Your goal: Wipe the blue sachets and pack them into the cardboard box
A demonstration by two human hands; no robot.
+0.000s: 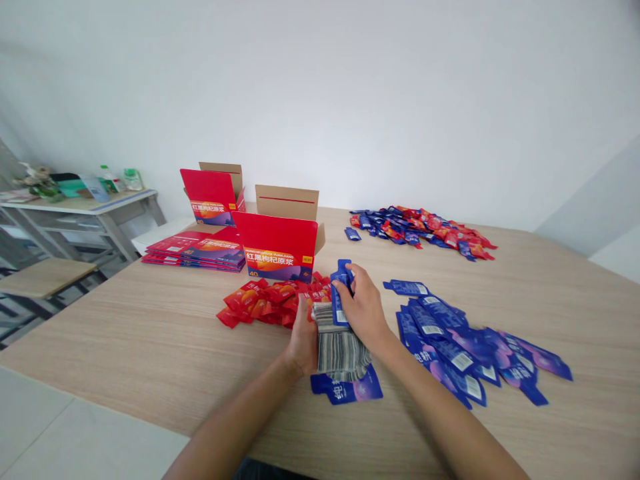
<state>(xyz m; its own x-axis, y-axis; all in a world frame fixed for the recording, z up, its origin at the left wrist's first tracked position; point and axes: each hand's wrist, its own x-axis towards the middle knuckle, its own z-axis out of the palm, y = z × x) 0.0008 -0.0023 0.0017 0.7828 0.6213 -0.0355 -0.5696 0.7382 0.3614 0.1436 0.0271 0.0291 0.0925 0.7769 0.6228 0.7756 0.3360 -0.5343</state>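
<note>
Both hands meet over the middle of the wooden table [150, 333]. My left hand [303, 337] is closed around the left side of a thick stack of pouches [337, 347], seen edge-on as grey stripes. My right hand [363, 307] is closed on the stack's right side and pinches a blue pouch [342, 277] at its top. A blue pouch [347, 389] lies flat under the stack. Red pouches [267, 301] lie heaped just left of my left hand. Blue pouches [465, 350] are spread out to the right of my right arm.
An open red carton [277, 248] stands behind the red pouches, with a second open carton [213, 193] further back left. Flat red cartons [195, 252] are stacked beside them. A mixed red and blue heap [420, 230] lies at the far right. A side desk [80, 207] stands left.
</note>
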